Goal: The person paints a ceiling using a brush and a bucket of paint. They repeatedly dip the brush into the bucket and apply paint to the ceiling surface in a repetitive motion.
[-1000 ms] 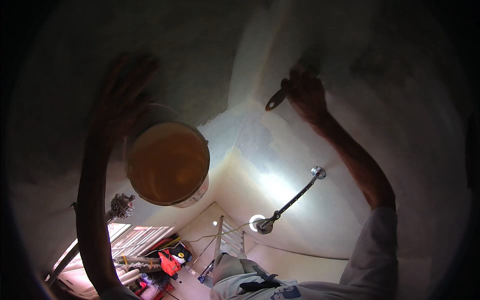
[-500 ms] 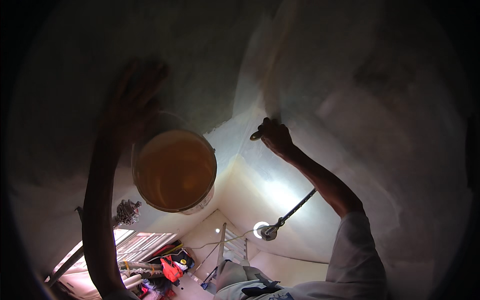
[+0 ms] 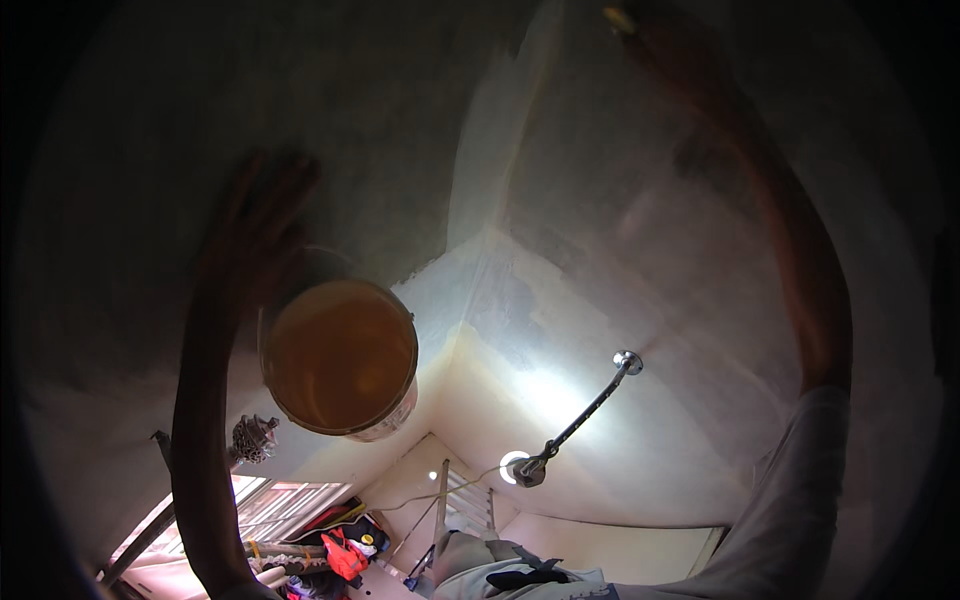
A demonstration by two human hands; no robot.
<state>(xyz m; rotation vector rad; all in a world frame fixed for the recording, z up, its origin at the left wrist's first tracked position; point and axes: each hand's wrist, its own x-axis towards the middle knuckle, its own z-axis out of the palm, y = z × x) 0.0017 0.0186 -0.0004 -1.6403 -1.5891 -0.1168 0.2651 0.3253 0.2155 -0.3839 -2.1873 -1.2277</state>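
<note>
My left hand (image 3: 262, 205) lies with fingers spread against the dark grey wall on the left. Close beneath it hangs a round bucket (image 3: 340, 358), its rim facing me and its inside brownish orange. A thin wire handle rises from the bucket toward my left wrist; the dark hides where it is hooked. Far up on the right, my right hand (image 3: 685, 55) is closed around a tool with a yellowish rounded handle (image 3: 620, 20). The tool's other end is lost in shadow. A wall corner (image 3: 500, 220) with pale patches runs between my hands.
A dark rod (image 3: 590, 408) with a round plate at its end stands out from the right wall, beside a bright lamp (image 3: 512, 468). At lower left are a pipe with a chain-wrapped fitting (image 3: 254, 438), a bright window (image 3: 290, 510) and piled clothing (image 3: 345, 552). A ladder (image 3: 468, 495) stands below.
My right hand has moved up and to the right along the wall with the tool, away from the corner. My left hand and the bucket have shifted slightly down in view.
</note>
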